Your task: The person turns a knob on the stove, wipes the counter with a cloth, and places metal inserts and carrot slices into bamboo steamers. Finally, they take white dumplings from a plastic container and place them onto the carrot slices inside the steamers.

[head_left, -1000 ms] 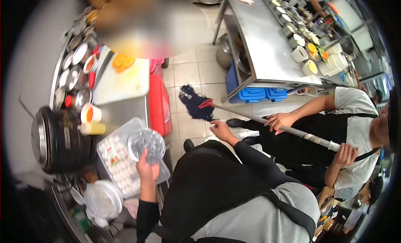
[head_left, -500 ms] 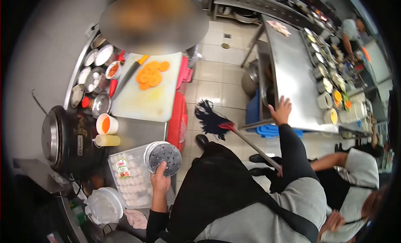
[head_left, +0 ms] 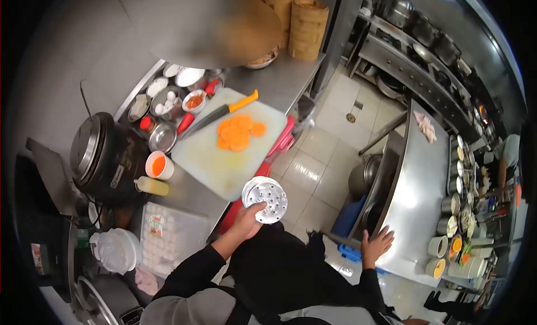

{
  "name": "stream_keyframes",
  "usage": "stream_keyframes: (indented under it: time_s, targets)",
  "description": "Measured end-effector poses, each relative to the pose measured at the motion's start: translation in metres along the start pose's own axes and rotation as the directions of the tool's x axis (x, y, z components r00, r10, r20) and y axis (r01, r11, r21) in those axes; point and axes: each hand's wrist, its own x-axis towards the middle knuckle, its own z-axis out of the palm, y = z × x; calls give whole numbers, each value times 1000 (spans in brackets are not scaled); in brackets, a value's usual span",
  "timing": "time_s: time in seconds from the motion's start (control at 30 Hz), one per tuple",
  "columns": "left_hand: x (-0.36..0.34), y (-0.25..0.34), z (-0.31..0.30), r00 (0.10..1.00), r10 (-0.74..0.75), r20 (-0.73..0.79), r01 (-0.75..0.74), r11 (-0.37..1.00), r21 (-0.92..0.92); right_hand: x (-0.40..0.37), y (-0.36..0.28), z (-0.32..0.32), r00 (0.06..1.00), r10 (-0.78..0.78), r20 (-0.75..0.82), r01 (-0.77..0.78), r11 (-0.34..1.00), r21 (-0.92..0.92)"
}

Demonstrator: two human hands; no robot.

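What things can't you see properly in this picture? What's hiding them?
All in the head view, now:
The left hand's grip behind the holed metal dish: mostly hidden by that dish.
The dish's underside: it faces away from the camera.
Small print on the clear box's label: too small to read.
Whatever is behind the blurred oval at the top: the blur covers it.

Two own hands, one holed dish — one board, one knife, one egg tray, two cloths.
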Motion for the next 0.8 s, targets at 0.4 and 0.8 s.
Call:
stream_keyframes:
  time_s: [0.4,0.8]
  targets:
    - [174,6,52,990,-92,111,90,996,25,262,-276,-81,916,-374,-147,268,297,916]
    - [308,91,136,988,49,149,-54,998,32,546,-585,-243,685,-640,-348,454,1,891]
